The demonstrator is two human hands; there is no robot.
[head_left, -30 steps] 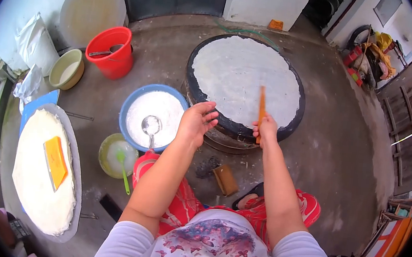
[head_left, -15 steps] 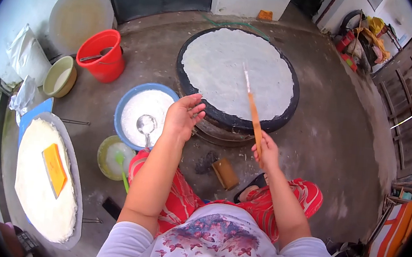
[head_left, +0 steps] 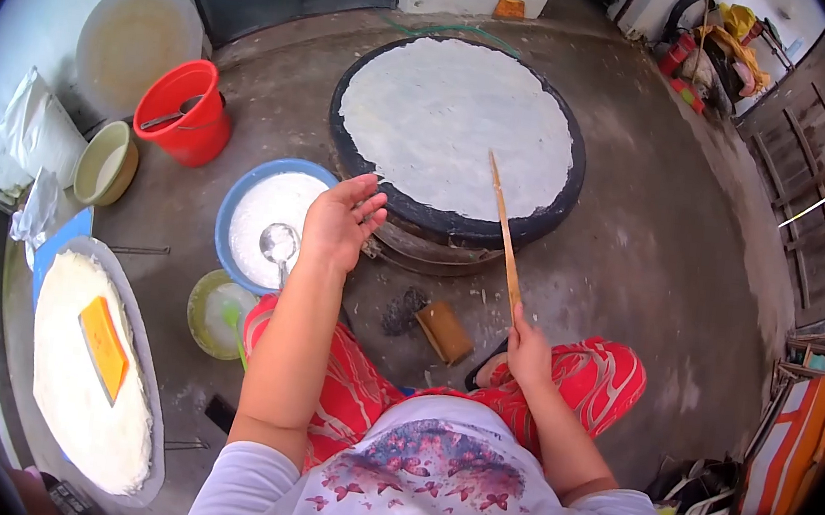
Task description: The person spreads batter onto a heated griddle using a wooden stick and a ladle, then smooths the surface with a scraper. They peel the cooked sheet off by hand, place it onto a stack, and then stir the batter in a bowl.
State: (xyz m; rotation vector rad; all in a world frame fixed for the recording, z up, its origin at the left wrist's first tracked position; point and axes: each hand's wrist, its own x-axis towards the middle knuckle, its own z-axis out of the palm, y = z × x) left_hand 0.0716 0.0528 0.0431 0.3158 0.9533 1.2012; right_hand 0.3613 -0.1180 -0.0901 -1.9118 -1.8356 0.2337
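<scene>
My right hand (head_left: 526, 355) is closed around the lower end of a long, thin wooden spatula (head_left: 506, 232). Its narrow tip overlaps the near part of a thin white batter sheet (head_left: 437, 119), which covers most of a large round griddle (head_left: 563, 208) with a black rim. My left hand (head_left: 340, 225) is empty, fingers apart and palm turned inward, close to the griddle's near left edge. Beside that hand stands a blue basin (head_left: 229, 208) of white batter, with a metal ladle (head_left: 279, 244) in it.
At left, a stack of white sheets (head_left: 70, 362) carries an orange scraper (head_left: 104, 346). A red bucket (head_left: 186, 118), an olive bowl (head_left: 105, 165) and a small green-yellow bowl (head_left: 215, 322) stand on the floor. A brown block (head_left: 445, 331) lies before the griddle.
The spatula has turned from its flat face towards its edge, its tip now lower over the sheet. My right hand has dropped slightly towards my knee. My left hand stays open.
</scene>
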